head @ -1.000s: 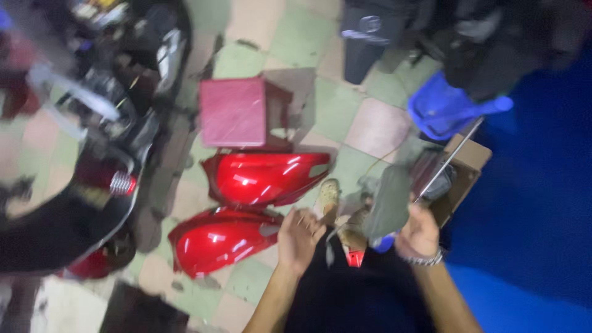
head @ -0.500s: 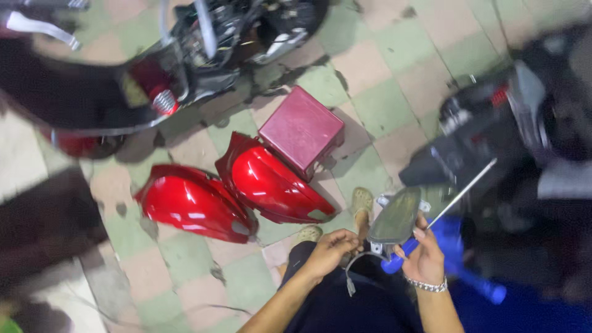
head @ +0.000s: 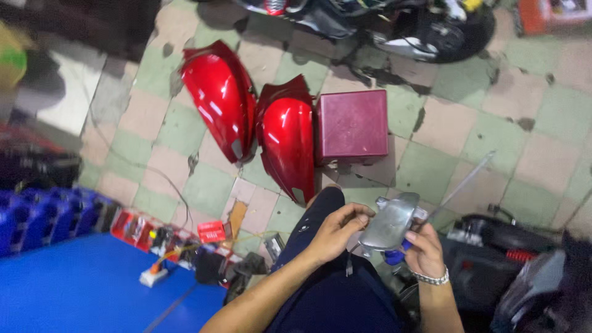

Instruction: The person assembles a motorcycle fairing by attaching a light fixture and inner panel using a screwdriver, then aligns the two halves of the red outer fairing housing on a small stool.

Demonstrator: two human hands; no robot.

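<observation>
Both hands grip a grey metal part [head: 390, 223] over the lap: left hand [head: 336, 231] clasps its near-left edge, right hand [head: 424, 248] its lower end w/ a blue-handled tool [head: 394, 255]. Long axis runs diag., lower-left to upper-right.

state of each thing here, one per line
left hand: gripping the grey metal part
right hand: holding the part from below
grey metal part: held off the floor, tilted
two red panels: lying side by side on the tiled floor
maroon box: flat beside the panels
</observation>
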